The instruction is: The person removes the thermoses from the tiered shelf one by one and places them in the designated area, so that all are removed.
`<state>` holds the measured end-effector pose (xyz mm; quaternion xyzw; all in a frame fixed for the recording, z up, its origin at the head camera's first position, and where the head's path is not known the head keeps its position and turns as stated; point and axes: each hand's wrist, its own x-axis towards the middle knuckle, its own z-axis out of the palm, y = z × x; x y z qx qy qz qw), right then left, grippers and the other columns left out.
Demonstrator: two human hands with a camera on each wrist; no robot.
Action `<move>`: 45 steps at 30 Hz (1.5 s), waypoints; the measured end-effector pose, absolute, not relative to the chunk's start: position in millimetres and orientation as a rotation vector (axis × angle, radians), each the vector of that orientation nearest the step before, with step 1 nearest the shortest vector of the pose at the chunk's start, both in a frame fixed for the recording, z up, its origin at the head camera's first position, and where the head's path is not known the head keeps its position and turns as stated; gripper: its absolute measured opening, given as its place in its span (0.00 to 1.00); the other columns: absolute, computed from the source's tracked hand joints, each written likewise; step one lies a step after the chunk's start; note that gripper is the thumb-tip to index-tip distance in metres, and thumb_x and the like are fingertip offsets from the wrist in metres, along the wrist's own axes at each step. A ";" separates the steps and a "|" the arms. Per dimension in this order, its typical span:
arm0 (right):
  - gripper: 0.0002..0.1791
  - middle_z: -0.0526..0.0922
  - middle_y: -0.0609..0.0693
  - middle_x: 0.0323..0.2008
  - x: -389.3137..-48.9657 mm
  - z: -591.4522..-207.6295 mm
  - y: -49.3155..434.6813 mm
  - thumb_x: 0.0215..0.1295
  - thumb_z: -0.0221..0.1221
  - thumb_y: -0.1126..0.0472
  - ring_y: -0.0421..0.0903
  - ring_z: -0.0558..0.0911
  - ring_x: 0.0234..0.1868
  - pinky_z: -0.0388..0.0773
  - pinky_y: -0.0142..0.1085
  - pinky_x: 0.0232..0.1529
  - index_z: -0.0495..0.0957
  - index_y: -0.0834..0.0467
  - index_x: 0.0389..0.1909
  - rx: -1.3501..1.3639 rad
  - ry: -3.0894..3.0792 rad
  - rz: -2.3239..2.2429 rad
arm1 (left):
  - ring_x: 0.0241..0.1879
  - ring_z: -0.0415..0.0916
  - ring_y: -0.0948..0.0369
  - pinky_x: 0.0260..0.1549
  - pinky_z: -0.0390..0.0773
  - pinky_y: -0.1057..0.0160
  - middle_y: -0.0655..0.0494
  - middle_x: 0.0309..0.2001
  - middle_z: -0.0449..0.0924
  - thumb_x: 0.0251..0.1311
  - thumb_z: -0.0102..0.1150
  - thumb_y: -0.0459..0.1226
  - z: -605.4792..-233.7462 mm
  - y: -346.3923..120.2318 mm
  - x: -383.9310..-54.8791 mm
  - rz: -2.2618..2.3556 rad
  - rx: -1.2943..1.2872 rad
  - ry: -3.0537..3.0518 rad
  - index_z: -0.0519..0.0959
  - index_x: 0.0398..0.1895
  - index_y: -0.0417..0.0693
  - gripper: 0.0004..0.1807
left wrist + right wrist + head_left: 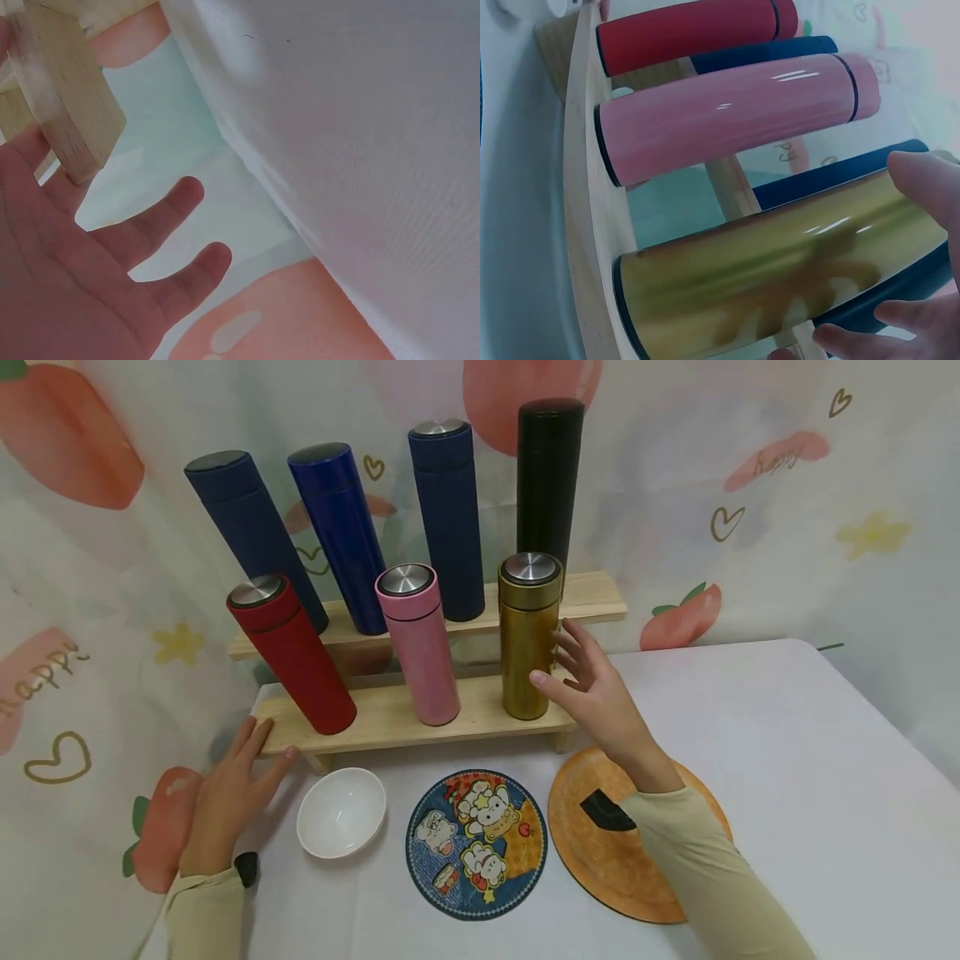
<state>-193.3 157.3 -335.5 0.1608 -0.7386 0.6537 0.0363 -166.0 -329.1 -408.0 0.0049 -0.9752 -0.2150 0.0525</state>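
My right hand (600, 693) is beside the gold thermos (525, 643), its thumb in front and its fingers spread along the right side. The right wrist view shows that thumb (922, 184) near the bottle's upper part; whether it touches is unclear. The gold thermos stands upright on the lower board of a two-step wooden rack (390, 727), with a pink thermos (420, 652) and a red thermos (296, 660) to its left. At the rack's left end my left hand (228, 806) rests against the wood, fingers extended and spread in the left wrist view.
Behind, on the upper step, stand a black thermos (550, 485) and three blue ones, including a shiny blue thermos (341, 539). On the white table lie a white bowl (341, 814), a round cartoon mat (476, 843) and an orange-brown round mat (600, 868), partly under my right sleeve.
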 end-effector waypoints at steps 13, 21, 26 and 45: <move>0.45 0.64 0.58 0.78 -202.3 -337.4 147.2 0.71 0.67 0.57 0.63 0.68 0.75 0.67 0.62 0.71 0.57 0.53 0.85 0.382 -2.286 1.991 | 0.74 0.56 0.24 0.63 0.60 0.20 0.37 0.86 0.43 0.77 0.50 0.65 -409.7 -328.1 -162.9 -0.644 0.054 -2.983 0.53 0.87 0.47 0.48; 0.44 0.67 0.58 0.77 -209.6 -336.3 144.5 0.71 0.68 0.55 0.64 0.69 0.74 0.69 0.63 0.71 0.61 0.52 0.84 0.361 -2.321 1.942 | 0.74 0.57 0.23 0.62 0.61 0.20 0.36 0.86 0.43 0.78 0.50 0.64 -407.6 -328.3 -163.1 -0.648 0.039 -2.972 0.53 0.87 0.46 0.47; 0.43 0.70 0.58 0.75 -213.0 -337.0 144.2 0.70 0.70 0.57 0.63 0.72 0.72 0.71 0.62 0.69 0.63 0.53 0.83 0.358 -2.293 1.952 | 0.74 0.57 0.23 0.62 0.61 0.20 0.36 0.86 0.43 0.78 0.49 0.64 -406.8 -329.8 -163.9 -0.654 0.040 -2.969 0.52 0.87 0.47 0.47; 0.47 0.70 0.58 0.77 -202.5 -319.1 180.3 0.68 0.73 0.54 0.62 0.75 0.72 0.69 0.62 0.71 0.63 0.51 0.84 0.230 -2.333 1.868 | 0.74 0.57 0.24 0.63 0.60 0.20 0.37 0.86 0.44 0.77 0.49 0.65 -415.3 -331.1 -165.6 -0.617 0.061 -2.990 0.52 0.88 0.49 0.48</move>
